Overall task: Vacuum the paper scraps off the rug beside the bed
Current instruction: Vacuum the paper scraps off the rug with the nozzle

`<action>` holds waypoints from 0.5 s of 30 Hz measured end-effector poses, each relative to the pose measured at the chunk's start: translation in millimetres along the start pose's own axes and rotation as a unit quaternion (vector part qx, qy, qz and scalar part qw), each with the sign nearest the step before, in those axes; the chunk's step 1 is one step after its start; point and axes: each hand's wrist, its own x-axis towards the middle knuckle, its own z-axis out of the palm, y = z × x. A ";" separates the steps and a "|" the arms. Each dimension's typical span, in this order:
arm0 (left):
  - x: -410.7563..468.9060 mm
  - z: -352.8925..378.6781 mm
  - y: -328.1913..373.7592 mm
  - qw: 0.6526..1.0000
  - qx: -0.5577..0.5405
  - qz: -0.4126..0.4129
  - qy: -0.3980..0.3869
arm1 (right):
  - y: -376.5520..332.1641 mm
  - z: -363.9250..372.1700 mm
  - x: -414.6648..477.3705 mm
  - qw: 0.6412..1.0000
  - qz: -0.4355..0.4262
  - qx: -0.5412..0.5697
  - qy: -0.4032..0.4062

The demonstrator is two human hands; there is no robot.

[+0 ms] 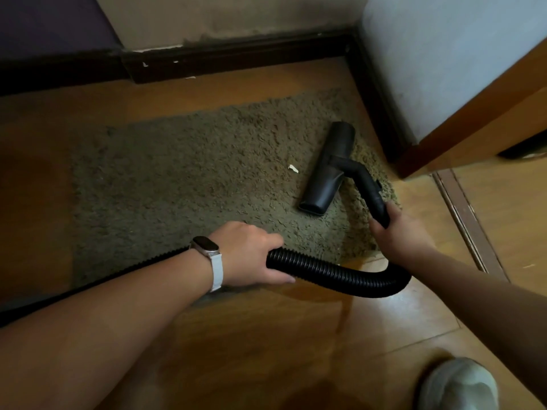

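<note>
A shaggy grey-green rug (183, 179) lies on the wooden floor. One small white paper scrap (293, 168) sits on it, just left of the black vacuum floor head (328, 170), which rests flat on the rug's right part. My right hand (399, 232) grips the black handle tube (373, 193) behind the head. My left hand (251, 253), with a watch on the wrist, holds the black ribbed hose (334, 273), which curves from the handle back under my left arm.
A dark skirting board (231, 54) runs along the far wall. A pale wall corner with a wooden door frame (461, 134) stands at the right, close to the rug's end. A floor threshold strip (464, 220) and a white shoe (458, 386) lie at the lower right.
</note>
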 end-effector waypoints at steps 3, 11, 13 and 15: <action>-3.3 -0.9 -1.2 1.000 0.002 -0.006 0.007 | -6.1 -0.5 0.1 1.000 -0.015 0.008 0.016; -8.6 -15.5 -19.6 0.996 -0.024 -0.078 0.042 | -48.2 -30.3 43.1 0.998 -0.033 0.037 0.029; -7.5 -17.5 -19.7 0.994 -0.025 -0.094 0.047 | -55.6 -34.6 57.7 0.999 -0.028 0.024 0.023; -6.1 -17.3 -18.5 0.993 -0.027 -0.104 0.046 | -60.8 -37.3 68.7 1.000 -0.027 0.007 0.007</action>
